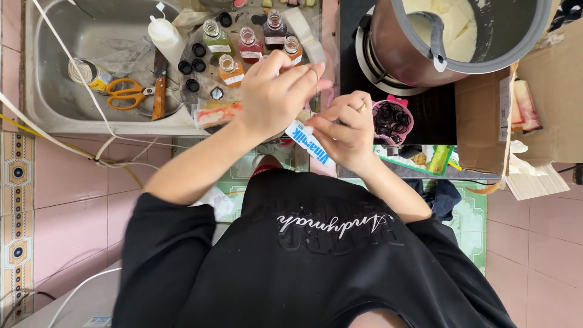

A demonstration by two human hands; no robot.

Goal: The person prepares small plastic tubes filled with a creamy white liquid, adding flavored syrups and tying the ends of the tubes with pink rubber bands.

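My right hand point(347, 130), with a ring on one finger, grips a small white and blue packet point(311, 146) that slants down toward my black shirt. Just above it is my left hand point(274, 91), its fingertips pinched together near the round tray. Something thin may be between those fingertips; it is too small to make out. Both hands hover over the counter's edge, between the sink and the stove.
Several small bottles of coloured liquid point(249, 45) and black caps stand on a round tray. The sink point(42, 91) holds orange scissors point(124, 94), a knife, a can and a white squeeze bottle point(165, 35). Right: a pot of white mixture point(425, 54), a pink cup of black bands point(392, 120), a cardboard box point(480, 115).
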